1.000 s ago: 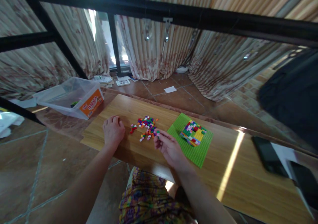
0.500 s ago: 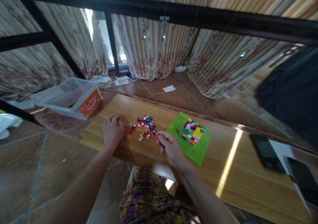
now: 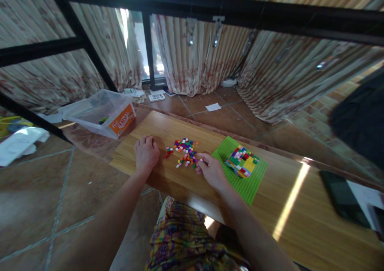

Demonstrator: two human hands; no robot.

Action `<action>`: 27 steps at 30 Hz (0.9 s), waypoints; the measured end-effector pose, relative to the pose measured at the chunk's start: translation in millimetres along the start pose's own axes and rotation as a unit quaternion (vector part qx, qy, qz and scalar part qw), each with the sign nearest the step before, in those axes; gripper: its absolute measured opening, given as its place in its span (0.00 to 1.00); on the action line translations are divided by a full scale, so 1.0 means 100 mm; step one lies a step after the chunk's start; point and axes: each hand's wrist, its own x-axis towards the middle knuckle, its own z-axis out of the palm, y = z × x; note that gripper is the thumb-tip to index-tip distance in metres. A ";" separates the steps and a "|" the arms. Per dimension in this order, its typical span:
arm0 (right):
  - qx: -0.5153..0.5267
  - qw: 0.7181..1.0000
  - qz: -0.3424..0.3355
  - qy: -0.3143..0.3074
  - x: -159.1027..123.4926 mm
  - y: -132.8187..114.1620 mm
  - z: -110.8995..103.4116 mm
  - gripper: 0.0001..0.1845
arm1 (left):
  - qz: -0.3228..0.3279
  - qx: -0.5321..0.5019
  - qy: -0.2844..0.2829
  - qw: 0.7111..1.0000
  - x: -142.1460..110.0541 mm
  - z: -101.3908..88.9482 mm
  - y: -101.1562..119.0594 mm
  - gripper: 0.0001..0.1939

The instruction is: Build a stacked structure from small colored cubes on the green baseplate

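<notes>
My left hand (image 3: 147,155) rests on the wooden table, its fingers curled in, left of a loose pile of tiny coloured building bricks (image 3: 186,146). At the pile's right edge, my right hand (image 3: 211,171) has thumb and forefinger pinched together. Whatever lies between those fingertips is too small to make out. Right of that hand lies a green studded baseplate (image 3: 246,191). On it stands a block-shaped build of multicoloured bricks (image 3: 243,161), with a yellow patch on top. A few red and white bricks (image 3: 169,152) sit apart, nearer my left hand.
The long wooden table (image 3: 168,123) carries a dark phone (image 3: 342,197) and white paper (image 3: 361,195) at its right end. A clear plastic bin (image 3: 90,123) with an orange label stands beyond the left end. Curtains and a black metal frame (image 3: 168,1) rise behind.
The camera view has shifted, so everything appears farther right. My right hand stays at the edge of the pile with its fingers slightly moved; my left hand keeps its place on the table.
</notes>
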 end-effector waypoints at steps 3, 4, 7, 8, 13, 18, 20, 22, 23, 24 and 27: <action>0.041 0.999 0.004 -0.004 0.00 0.05 -0.03 0.14 | -0.004 -0.002 0.001 1.000 0.00 0.00 0.00 0.19; 0.057 0.998 0.003 -0.002 -0.01 0.06 -0.04 0.14 | -0.004 -0.003 0.000 1.000 0.00 0.00 0.00 0.19; 0.094 0.996 -0.002 -0.001 -0.06 0.06 -0.06 0.16 | -0.004 -0.003 -0.003 1.000 0.00 -0.01 0.01 0.19; 0.104 0.995 -0.004 -0.005 -0.08 0.05 -0.06 0.17 | -0.005 -0.004 -0.005 1.000 0.00 -0.02 0.01 0.19; 0.141 0.990 0.010 -0.019 -0.19 -0.03 -0.09 0.20 | -0.009 -0.008 -0.009 1.000 -0.01 -0.02 0.01 0.19; 0.161 0.987 0.028 0.004 -0.24 -0.02 -0.07 0.21 | -0.008 0.003 -0.003 1.000 -0.01 0.00 0.00 0.20; 0.157 0.987 0.038 0.012 -0.24 -0.01 -0.06 0.21 | -0.004 0.006 -0.003 1.000 -0.01 0.00 0.00 0.20; 0.142 0.989 0.046 0.011 -0.23 -0.01 -0.04 0.21 | -0.002 0.006 -0.005 1.000 -0.01 0.00 0.00 0.20; 0.130 0.990 0.047 0.010 -0.21 -0.02 -0.03 0.21 | -0.002 0.005 -0.007 1.000 -0.01 0.00 0.01 0.19; 0.115 0.992 0.048 0.007 -0.20 -0.03 -0.02 0.20 | -0.003 0.004 -0.007 1.000 -0.01 -0.01 0.01 0.19; 0.048 0.998 0.035 -0.003 -0.16 -0.06 0.01 0.19 | -0.005 0.002 -0.003 1.000 -0.01 -0.01 0.01 0.19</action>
